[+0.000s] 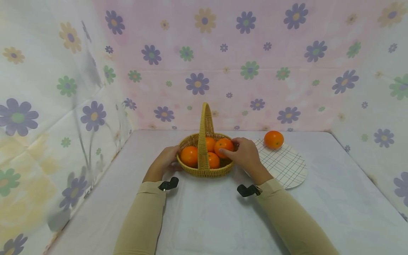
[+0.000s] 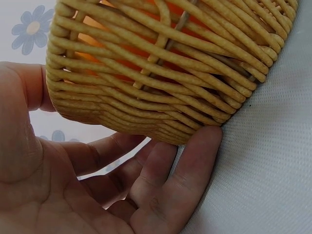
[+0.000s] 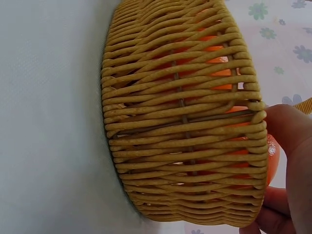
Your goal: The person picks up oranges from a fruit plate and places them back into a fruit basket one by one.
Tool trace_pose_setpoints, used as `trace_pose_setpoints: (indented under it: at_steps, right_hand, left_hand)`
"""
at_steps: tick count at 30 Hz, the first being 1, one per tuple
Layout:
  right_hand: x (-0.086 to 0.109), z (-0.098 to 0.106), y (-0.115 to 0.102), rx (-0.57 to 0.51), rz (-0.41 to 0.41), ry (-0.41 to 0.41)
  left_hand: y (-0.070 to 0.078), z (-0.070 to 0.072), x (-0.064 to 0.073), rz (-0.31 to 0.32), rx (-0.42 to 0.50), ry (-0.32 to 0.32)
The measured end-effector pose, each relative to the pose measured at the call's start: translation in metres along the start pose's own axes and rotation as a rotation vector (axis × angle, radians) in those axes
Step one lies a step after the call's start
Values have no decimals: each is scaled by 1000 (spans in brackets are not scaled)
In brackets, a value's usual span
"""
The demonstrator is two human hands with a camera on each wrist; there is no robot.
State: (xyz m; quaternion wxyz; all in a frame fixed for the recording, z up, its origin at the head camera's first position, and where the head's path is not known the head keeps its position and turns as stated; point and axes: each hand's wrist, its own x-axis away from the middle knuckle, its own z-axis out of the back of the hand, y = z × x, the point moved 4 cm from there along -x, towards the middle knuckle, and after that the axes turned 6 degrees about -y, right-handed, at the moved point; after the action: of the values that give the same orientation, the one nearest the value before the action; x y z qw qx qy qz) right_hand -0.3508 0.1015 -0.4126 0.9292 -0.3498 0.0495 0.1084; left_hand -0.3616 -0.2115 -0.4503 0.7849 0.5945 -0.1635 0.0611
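A yellow wicker basket [image 1: 207, 173] with a tall arched handle stands on the table, holding several round orange fruits [image 1: 189, 156]. On its left side, my left hand [image 1: 165, 159] grips it, the thumb at the rim and the fingers against the outer wall low down, as the left wrist view shows. My right hand [image 1: 245, 154] holds the right side of the rim. Its thumb reaches inside over one fruit [image 1: 224, 147], while the other fingers are partly hidden behind the basket wall [image 3: 185, 122].
Right of the basket lies a white oval plate with a grid pattern [image 1: 287, 166]. Another orange fruit [image 1: 273, 140] sits at the plate's far edge. A white cloth covers the table [image 1: 207, 216], and flowered cloth walls [image 1: 223, 71] stand at the back and both sides.
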Motion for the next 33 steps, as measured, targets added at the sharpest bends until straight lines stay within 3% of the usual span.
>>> trace_pose_setpoints:
  at_steps: [7, 20, 33]
  right_hand:
    - [0, -2, -5, 45, 37, 40]
    - [0, -6, -12, 261, 29, 105]
    - [3, -7, -12, 290, 5, 85]
  left_hand:
    - [1, 1, -1, 2, 10, 7]
    - [1, 0, 1, 5, -13, 4]
    - [1, 1, 0, 10, 3, 3]
